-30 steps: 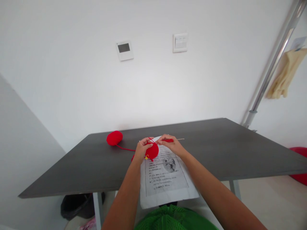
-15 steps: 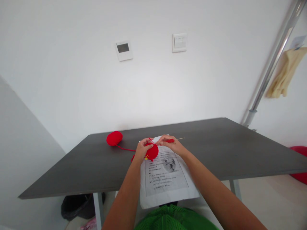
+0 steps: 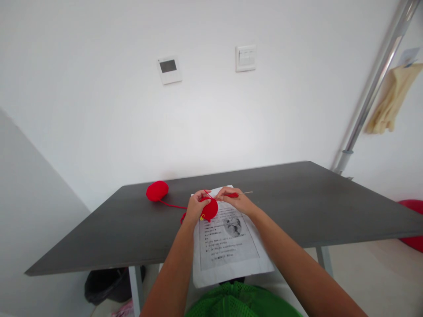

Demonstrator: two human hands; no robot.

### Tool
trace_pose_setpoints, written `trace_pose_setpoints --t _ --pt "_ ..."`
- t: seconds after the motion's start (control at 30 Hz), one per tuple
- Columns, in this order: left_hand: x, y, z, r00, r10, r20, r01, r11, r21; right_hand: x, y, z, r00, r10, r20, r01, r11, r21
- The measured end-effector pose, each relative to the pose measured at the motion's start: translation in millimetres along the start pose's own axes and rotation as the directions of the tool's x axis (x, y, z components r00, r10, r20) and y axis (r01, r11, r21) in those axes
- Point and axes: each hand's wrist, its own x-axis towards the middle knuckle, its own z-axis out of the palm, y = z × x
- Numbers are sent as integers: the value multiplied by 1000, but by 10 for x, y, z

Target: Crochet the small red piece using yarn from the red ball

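My left hand [image 3: 194, 206] is closed on a round red crochet piece [image 3: 210, 209] with a small yellow marker on its lower edge. My right hand [image 3: 236, 200] pinches a crochet hook [image 3: 238, 193] with a red grip; its thin metal end points right. Both hands are held over a printed paper sheet [image 3: 228, 246] that hangs over the near edge of the dark grey table [image 3: 297, 211]. A red yarn strand runs left from the piece to a red yarn ball [image 3: 157, 190] on the table.
A green mesh item [image 3: 241, 301] lies below the paper near my lap. Under the table at left sits a black bag [image 3: 105, 284]. A metal pole [image 3: 373, 92] with a cream cloth [image 3: 391, 103] stands at right. A red object [image 3: 411, 222] is on the floor far right.
The hands stay almost in place; the hook's tip has dipped slightly and the fingers shifted a little on the red piece.
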Motion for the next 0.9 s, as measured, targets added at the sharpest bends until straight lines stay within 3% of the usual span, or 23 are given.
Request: trace_pose_setpoints --t 0.4,0.5,0.63,0.9 --pt "-16 46 22 991 125 -47 -118 983 144 4 -28 44 1000 -24 17 26 984 -177" --pt "-19 43 40 989 145 -27 -139 977 160 7 -15 78 996 -76 47 86 965 -249" --pt "-26 54 79 991 133 -7 -131 986 104 5 24 107 981 -186 60 195 921 -338" --pt "-1 44 39 999 26 -43 -30 994 -105 0 39 82 977 -212 37 210 897 -390"
